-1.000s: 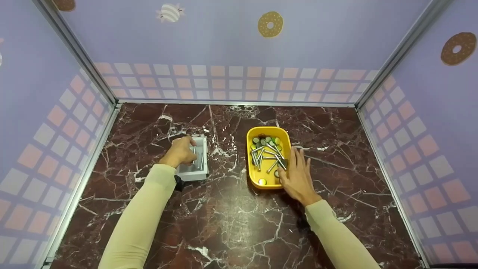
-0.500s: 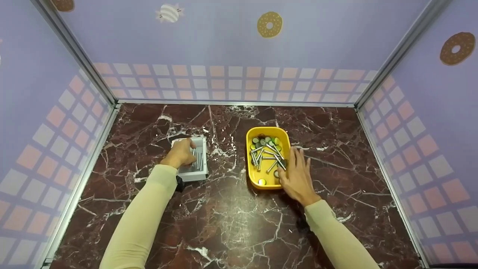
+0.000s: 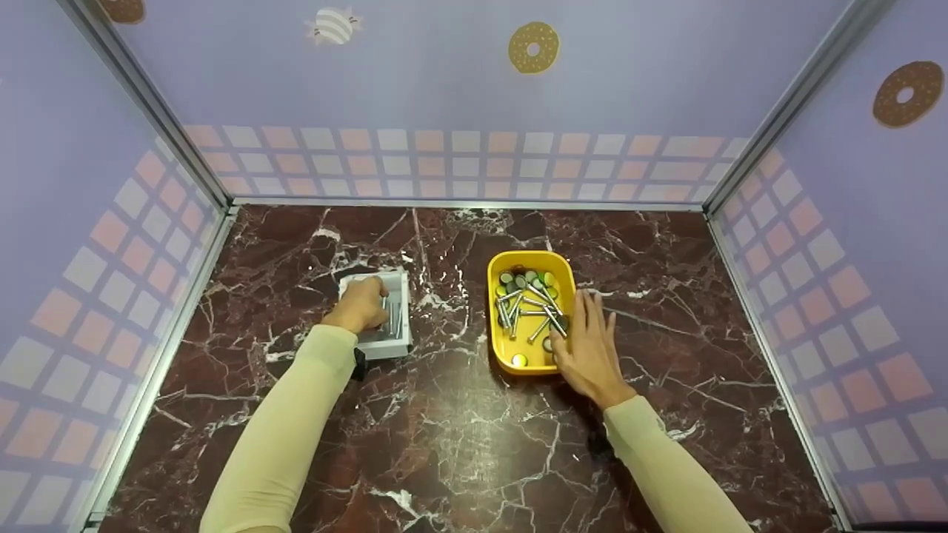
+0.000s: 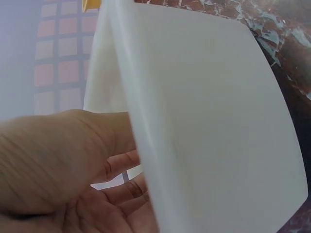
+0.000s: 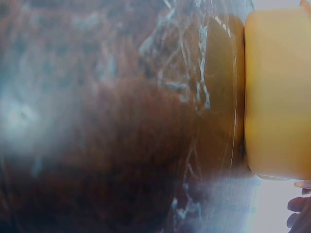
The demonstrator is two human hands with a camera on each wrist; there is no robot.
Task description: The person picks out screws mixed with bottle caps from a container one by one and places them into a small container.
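Note:
In the head view my left hand (image 3: 361, 305) reaches down into a small white bin (image 3: 404, 342) that has long metal bolts (image 3: 395, 320) lying in it. The left wrist view shows the thumb and bent fingers passing behind the bin's rim (image 4: 141, 102); their tips are hidden, so I cannot tell whether they pinch a bolt. My right hand (image 3: 590, 357) holds the right wall of a yellow bin (image 3: 511, 257), thumb over the rim and fingers along the outside. Inside it are several silver bolts (image 3: 533, 312) and round disc-like pieces (image 3: 520, 360).
Both bins stand on a dark red marbled tabletop (image 3: 459, 429), with a gap between them. Purple printed panels (image 3: 459, 81) wall it in at the back and both sides, with metal strips (image 3: 474, 204) along the bottom edges.
My left hand has sunk slightly lower and nearer within the white bin, its thumb and fingers a little closer together. The right hand and yellow bin have stayed in place.

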